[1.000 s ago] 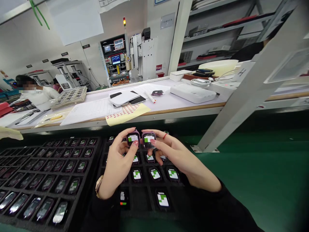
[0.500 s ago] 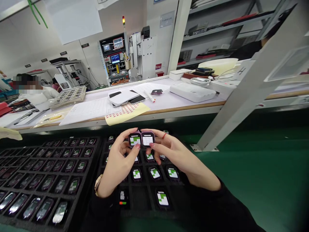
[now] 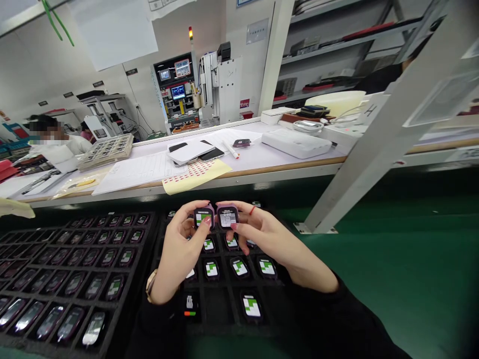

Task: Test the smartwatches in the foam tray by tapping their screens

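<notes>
My left hand (image 3: pixel 179 254) pinches a small pink-edged watch body (image 3: pixel 203 218) with a lit green-and-white screen. Beside it, my right hand (image 3: pixel 265 239) grips a second watch body (image 3: pixel 227 218) whose screen shows white rows. Both are held side by side, screens up, above a black foam tray (image 3: pixel 224 294). Several more watch bodies with lit screens sit in that tray's cells under my hands.
A second black tray (image 3: pixel 22 234) at the left holds several watch bodies with dark or dim screens. Behind runs a white bench with papers (image 3: pixel 138 172), a yellow sticker sheet (image 3: pixel 196 175) and a white box (image 3: pixel 295 143). A slanted white post (image 3: pixel 374 144) rises at right. Another person sits far left.
The right-hand watch's screen went from green-and-white blocks to plain white rows. Both hands stayed close together over the tray, shifting only slightly.
</notes>
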Motion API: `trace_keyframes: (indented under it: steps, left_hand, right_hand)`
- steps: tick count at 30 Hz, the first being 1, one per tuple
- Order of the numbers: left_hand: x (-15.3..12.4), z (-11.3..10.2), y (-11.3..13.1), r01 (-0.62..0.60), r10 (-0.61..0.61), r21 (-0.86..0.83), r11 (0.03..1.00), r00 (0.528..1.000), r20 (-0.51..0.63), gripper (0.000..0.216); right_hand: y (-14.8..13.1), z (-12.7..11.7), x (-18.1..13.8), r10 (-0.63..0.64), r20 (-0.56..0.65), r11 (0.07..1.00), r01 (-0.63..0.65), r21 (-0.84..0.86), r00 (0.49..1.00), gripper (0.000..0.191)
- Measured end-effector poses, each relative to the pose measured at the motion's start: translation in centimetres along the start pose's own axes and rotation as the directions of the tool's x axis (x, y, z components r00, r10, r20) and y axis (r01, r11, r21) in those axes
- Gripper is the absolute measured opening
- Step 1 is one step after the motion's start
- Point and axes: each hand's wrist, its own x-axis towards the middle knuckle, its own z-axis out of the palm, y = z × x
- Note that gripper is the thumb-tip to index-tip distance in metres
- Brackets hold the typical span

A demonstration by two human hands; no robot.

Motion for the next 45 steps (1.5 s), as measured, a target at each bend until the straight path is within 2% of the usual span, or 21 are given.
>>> trace_keyframes:
  steps: [6, 9, 12, 15, 17, 19, 21, 23, 25, 28, 30, 32, 34, 37, 39, 41, 43, 45]
  left_hand:
    - [-0.3, -0.7, 0.7, -0.001, 0.001, 0.001, 1.0, 1.0, 0.011, 0.037]
    - [-1.0, -1.4, 0.4, 0.019, -0.02, 0.041, 0.999, 1.0, 0.006, 0.044]
    - [-2.6, -2.4, -1.0, 0.106, -0.116, 0.11, 0.988, 0.989, 0.088, 0.055]
    - [-5.1, -3.3, -3.2, 0.214, -0.272, 0.263, 0.941, 0.94, 0.205, 0.062]
    - [-6.9, -3.6, -4.5, 0.259, -0.383, 0.425, 0.867, 0.893, 0.236, 0.063]
    - [-8.4, -3.6, -5.4, 0.265, -0.462, 0.576, 0.773, 0.858, 0.225, 0.06]
    - [-9.5, -3.2, -5.9, 0.242, -0.487, 0.678, 0.694, 0.852, 0.194, 0.056]
    - [-10.1, -2.5, -6.2, 0.211, -0.477, 0.731, 0.649, 0.861, 0.175, 0.054]
    - [-10.5, -1.8, -6.3, 0.176, -0.473, 0.748, 0.64, 0.858, 0.203, 0.054]
    - [-10.9, -1.1, -6.8, 0.115, -0.448, 0.739, 0.664, 0.853, 0.27, 0.052]
    - [-10.9, -1.4, -7.2, 0.094, -0.415, 0.74, 0.666, 0.871, 0.262, 0.059]
    - [-10.7, -2.4, -7.7, 0.085, -0.367, 0.761, 0.643, 0.906, 0.209, 0.07]
    - [-10.1, -4.1, -8.2, 0.076, -0.298, 0.809, 0.583, 0.946, 0.126, 0.072]
    - [-9.0, -6.9, -8.9, 0.097, -0.22, 0.903, 0.419, 0.976, -0.002, 0.068]
    - [-8.4, -8.2, -9.3, 0.116, -0.235, 0.943, 0.311, 0.971, -0.042, 0.072]
    - [-8.0, -8.7, -9.6, 0.108, -0.259, 0.959, 0.264, 0.965, -0.037, 0.075]
    - [-7.8, -8.8, -9.9, 0.104, -0.271, 0.954, 0.28, 0.962, -0.025, 0.078]
    - [-7.7, -8.8, -10.1, 0.14, -0.296, 0.933, 0.33, 0.954, -0.039, 0.083]
  right_hand:
    - [0.2, 0.1, -0.4, -0.012, 0.024, 1.0, 0.012, 0.008, 1.0, 0.059]
    - [0.2, -0.3, -1.3, -0.01, 0.021, 1.0, 0.01, 0.0, 1.0, 0.07]
    - [0.4, -1.6, -3.1, 0.007, 0.019, 1.0, -0.007, -0.015, 1.0, 0.078]
    - [1.4, -3.8, -5.6, 0.141, 0.062, 0.977, -0.129, -0.167, 0.988, 0.073]
    - [2.8, -5.2, -7.3, 0.276, 0.05, 0.902, -0.241, -0.357, 0.96, 0.072]
    - [4.4, -6.1, -8.9, 0.403, -0.005, 0.788, -0.35, -0.507, 0.915, 0.073]
    - [5.9, -6.4, -10.2, 0.487, -0.068, 0.679, -0.426, -0.598, 0.871, 0.071]
    - [7.2, -6.2, -11.2, 0.501, -0.118, 0.604, -0.444, -0.662, 0.858, 0.066]
    - [7.9, -5.7, -11.8, 0.476, -0.138, 0.58, -0.428, -0.693, 0.869, 0.062]
    - [8.0, -5.2, -12.3, 0.46, -0.119, 0.595, -0.405, -0.694, 0.88, 0.065]
    - [7.6, -5.4, -12.5, 0.439, -0.102, 0.597, -0.375, -0.709, 0.892, 0.066]
    - [6.9, -6.0, -12.6, 0.38, -0.104, 0.598, -0.33, -0.73, 0.919, 0.055]
    - [6.2, -6.7, -12.7, 0.305, -0.141, 0.6, -0.305, -0.739, 0.942, 0.043]
    - [5.5, -6.8, -12.2, 0.275, -0.209, 0.571, -0.334, -0.75, 0.938, 0.046]
    - [5.5, -5.9, -11.5, 0.283, -0.161, 0.558, -0.299, -0.774, 0.946, 0.044]
    - [6.0, -4.5, -10.6, 0.271, -0.052, 0.542, -0.197, -0.817, 0.961, 0.038]
    - [6.7, -2.8, -9.7, 0.253, 0.011, 0.458, -0.11, -0.882, 0.968, 0.034]
    - [7.4, -1.2, -9.0, 0.227, 0.018, 0.322, -0.057, -0.945, 0.974, 0.033]
